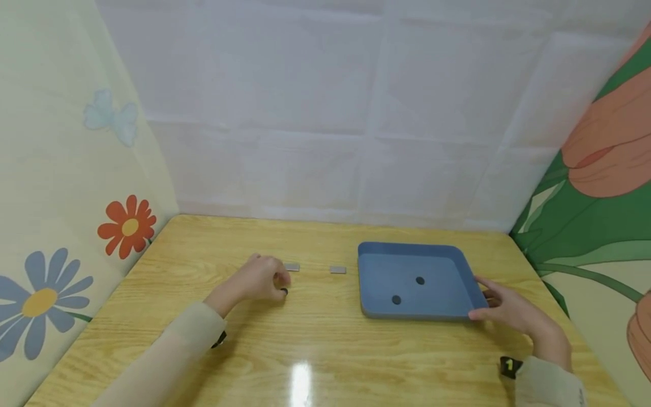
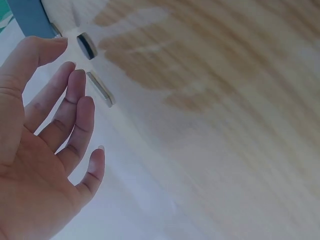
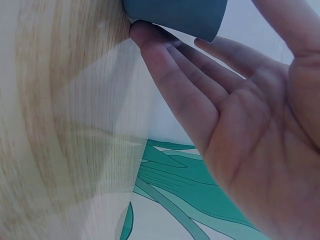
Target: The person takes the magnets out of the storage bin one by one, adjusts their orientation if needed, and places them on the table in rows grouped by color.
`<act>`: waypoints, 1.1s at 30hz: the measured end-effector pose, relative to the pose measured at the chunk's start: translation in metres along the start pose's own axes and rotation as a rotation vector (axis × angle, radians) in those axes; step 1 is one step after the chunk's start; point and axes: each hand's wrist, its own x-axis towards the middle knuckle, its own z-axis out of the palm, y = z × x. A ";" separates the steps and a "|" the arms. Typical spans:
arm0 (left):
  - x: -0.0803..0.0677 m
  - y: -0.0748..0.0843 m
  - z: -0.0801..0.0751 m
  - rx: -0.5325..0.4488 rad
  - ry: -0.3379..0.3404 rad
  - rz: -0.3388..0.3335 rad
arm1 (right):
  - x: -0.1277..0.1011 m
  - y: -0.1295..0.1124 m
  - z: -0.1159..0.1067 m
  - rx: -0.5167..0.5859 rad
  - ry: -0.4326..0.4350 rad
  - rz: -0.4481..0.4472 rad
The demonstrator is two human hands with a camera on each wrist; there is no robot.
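We see the left hand (image 1: 259, 278), fingers loosely parted, beside a black disc (image 2: 86, 46) — the right hand (image 1: 511, 305), spread wide, touches a blue tray (image 1: 442, 299) bearing two discs (image 1: 420, 280)

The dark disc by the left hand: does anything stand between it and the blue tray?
Only the raised wall of the blue tray stands in the way. Across the table, nothing visible blocks the dark disc; the grey piece nearest the tray lies farther back.
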 end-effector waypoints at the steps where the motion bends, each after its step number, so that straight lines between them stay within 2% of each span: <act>1: 0.001 0.001 -0.001 0.002 0.002 0.002 | 0.000 0.000 0.000 0.002 0.000 -0.001; 7: 0.009 0.017 -0.005 0.025 -0.004 0.032 | -0.001 0.001 0.001 0.011 0.005 -0.009; 11: 0.016 0.031 -0.007 0.007 -0.020 0.053 | -0.002 0.000 0.001 0.015 0.008 -0.018; 25: 0.055 0.071 -0.003 0.049 0.039 0.251 | -0.001 0.000 0.002 0.001 0.027 -0.016; 33: 0.076 0.096 0.003 0.023 0.006 0.296 | -0.001 0.000 0.002 0.011 0.026 -0.007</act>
